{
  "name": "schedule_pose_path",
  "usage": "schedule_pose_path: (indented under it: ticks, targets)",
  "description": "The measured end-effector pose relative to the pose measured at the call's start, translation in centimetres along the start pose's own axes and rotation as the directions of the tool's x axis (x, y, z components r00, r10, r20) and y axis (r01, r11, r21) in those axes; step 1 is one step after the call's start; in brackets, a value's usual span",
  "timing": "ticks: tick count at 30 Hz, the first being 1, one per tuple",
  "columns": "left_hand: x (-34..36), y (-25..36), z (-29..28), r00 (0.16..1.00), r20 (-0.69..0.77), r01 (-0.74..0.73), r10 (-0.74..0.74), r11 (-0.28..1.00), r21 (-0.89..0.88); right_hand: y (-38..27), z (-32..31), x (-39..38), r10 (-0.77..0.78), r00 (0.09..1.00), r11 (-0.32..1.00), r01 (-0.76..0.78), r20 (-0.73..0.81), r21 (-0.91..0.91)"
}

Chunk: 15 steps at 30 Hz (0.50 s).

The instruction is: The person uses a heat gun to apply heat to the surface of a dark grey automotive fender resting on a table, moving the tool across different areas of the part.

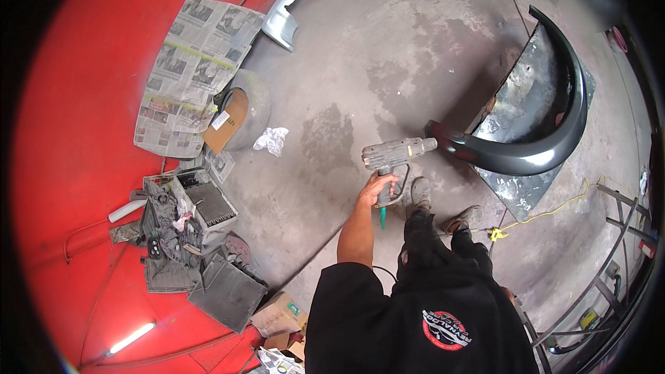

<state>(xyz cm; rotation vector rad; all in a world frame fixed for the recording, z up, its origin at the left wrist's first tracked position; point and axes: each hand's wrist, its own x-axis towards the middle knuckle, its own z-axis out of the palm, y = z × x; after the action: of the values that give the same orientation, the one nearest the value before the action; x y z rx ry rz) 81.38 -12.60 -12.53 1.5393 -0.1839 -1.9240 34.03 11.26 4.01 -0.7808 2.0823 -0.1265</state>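
Observation:
My left hand (381, 183) grips the pistol handle of a dusty grey heat gun (398, 152) at the middle of the view, its nozzle pointing right at the near end of a glossy black curved arch trim (533, 159). The trim rests on a scuffed dark metal panel (519, 194) on the right. Whether the nozzle touches it, I cannot tell. A small piece of skin, apparently my right hand (510, 296), shows beside my black shirt at the lower right; its fingers are hidden.
Newspaper-covered panel (180, 76) and cardboard (225, 121) lean by the red wall (83, 131). Grey parts and bins (228, 291) are piled lower left. A silver bumper piece (280, 24) lies at top. Metal frame (616, 221) and yellow cord (547, 211) are right, on concrete floor (367, 48).

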Motion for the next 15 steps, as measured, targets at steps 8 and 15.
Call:
schedule_pose_path:
  ticks: [8,15]
  targets:
    - [4.0,-0.7,3.3,0.694,-0.664,0.268,0.278,0.756,0.597,-1.8,0.1,0.5,-0.033,0.996,0.983,0.048,0.089,-0.175]
    - [2.7,-2.5,7.1,0.957,-0.225,0.035,0.183,0.696,0.717,-1.7,0.3,0.9,-0.042,0.993,0.986,0.058,0.108,-0.154]
